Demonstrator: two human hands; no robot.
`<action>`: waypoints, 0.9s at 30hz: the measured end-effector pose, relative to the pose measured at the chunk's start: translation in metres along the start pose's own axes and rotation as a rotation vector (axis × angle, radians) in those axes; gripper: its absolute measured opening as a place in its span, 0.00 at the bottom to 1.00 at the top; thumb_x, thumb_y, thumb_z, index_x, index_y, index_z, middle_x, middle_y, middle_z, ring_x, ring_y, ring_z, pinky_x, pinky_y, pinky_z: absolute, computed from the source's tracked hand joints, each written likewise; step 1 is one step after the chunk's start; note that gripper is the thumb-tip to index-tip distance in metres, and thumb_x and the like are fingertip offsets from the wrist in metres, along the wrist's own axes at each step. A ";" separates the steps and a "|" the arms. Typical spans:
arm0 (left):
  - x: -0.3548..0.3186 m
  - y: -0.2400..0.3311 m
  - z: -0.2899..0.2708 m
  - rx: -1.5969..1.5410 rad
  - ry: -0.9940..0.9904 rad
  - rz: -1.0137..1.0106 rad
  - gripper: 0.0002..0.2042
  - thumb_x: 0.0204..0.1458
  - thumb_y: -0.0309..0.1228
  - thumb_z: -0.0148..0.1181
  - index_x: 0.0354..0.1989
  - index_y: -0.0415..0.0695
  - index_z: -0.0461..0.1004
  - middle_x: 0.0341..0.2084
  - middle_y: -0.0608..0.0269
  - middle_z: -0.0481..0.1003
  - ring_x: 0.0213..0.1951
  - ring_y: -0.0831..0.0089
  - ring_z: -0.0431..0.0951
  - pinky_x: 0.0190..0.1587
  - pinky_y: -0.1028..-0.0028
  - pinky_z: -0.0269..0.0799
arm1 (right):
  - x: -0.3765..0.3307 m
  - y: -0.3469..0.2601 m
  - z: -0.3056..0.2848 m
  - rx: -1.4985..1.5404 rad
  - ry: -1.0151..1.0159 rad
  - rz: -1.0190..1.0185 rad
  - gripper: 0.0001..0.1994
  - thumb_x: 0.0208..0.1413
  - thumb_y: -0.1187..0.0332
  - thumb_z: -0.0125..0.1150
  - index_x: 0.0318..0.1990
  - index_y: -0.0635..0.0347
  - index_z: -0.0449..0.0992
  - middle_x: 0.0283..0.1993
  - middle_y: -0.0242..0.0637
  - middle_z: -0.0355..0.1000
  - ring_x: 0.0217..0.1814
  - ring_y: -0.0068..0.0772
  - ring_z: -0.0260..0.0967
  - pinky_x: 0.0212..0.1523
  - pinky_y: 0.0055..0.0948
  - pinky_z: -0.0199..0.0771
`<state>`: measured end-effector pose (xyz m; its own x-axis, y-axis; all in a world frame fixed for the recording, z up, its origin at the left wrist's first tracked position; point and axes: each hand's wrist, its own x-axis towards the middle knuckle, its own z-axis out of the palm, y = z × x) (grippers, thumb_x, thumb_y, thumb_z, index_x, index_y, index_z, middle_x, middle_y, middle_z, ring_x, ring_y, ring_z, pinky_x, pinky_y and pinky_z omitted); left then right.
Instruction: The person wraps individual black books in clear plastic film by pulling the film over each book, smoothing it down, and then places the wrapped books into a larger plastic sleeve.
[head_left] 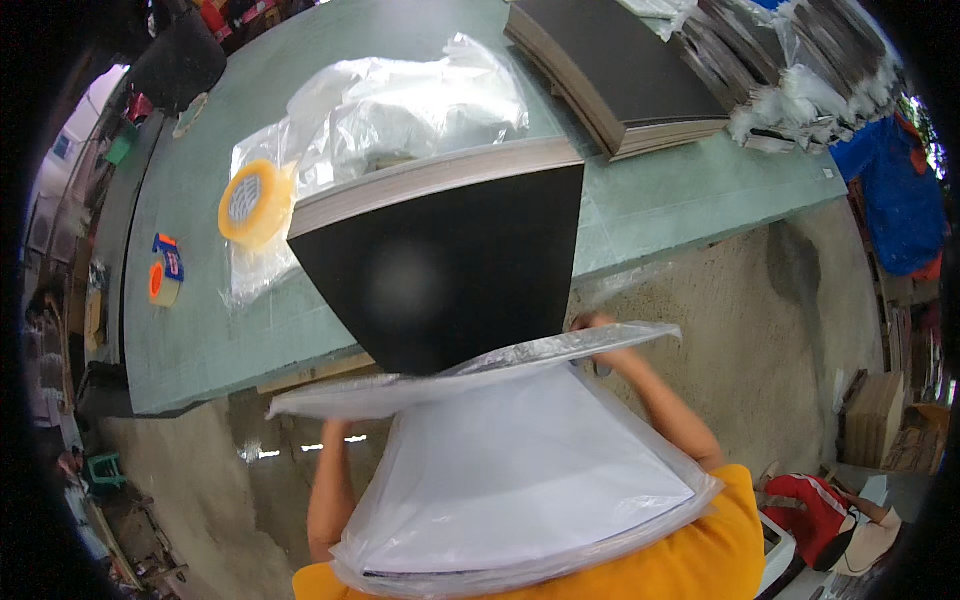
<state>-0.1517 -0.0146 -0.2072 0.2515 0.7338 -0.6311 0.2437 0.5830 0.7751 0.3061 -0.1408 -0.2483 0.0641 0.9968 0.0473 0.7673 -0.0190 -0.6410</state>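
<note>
A thick stack of black boards [470, 260] with pale edges slants from the table toward my body. Its near end meets a clear plastic bag [620, 340], whose wide rim stretches across in front of me. Below that rim, a large white sheet [520, 460] lies inside the plastic, close against my yellow shirt. My right hand [594, 322] is closed at the bag's right side, beside the near corner of the black stack; part of it is behind the plastic. My left hand [336, 428] is under the rim's left side, its fingers hidden.
On the green table [230, 350] lie a roll of clear tape [250, 205], a small tape dispenser [166, 270] and crumpled clear plastic [400, 105]. Another black board stack [620, 70] and wrapped dark bundles [780, 60] are at the far right. A person in red [805, 510] is at the lower right.
</note>
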 end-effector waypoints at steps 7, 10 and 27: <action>-0.113 0.131 0.048 -0.301 -0.860 0.950 0.13 0.50 0.30 0.48 0.37 0.31 0.71 0.29 0.53 0.73 0.30 0.63 0.72 0.39 0.69 0.66 | 0.021 -0.141 -0.166 1.206 -0.691 -0.232 0.14 0.52 0.62 0.50 0.35 0.66 0.74 0.35 0.44 0.70 0.36 0.37 0.68 0.37 0.30 0.66; -0.099 0.137 0.074 0.439 -1.271 0.478 0.13 0.51 0.34 0.49 0.39 0.39 0.73 0.35 0.55 0.71 0.39 0.63 0.69 0.46 0.68 0.62 | 0.015 -0.147 -0.117 0.885 -1.038 -0.370 0.15 0.52 0.61 0.51 0.40 0.63 0.73 0.44 0.44 0.67 0.45 0.38 0.63 0.47 0.31 0.61; -0.012 0.309 0.033 0.764 0.412 1.124 0.07 0.46 0.30 0.54 0.30 0.39 0.72 0.24 0.62 0.73 0.26 0.75 0.71 0.31 0.76 0.66 | 0.040 -0.279 -0.176 0.765 -0.163 -1.225 0.15 0.54 0.64 0.44 0.42 0.67 0.68 0.49 0.50 0.64 0.51 0.44 0.62 0.49 0.38 0.62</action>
<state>-0.0487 0.1451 0.0386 0.3927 0.7981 0.4570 0.5716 -0.6011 0.5585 0.2071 -0.1092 0.0670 -0.4806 0.3560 0.8014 -0.2376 0.8268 -0.5098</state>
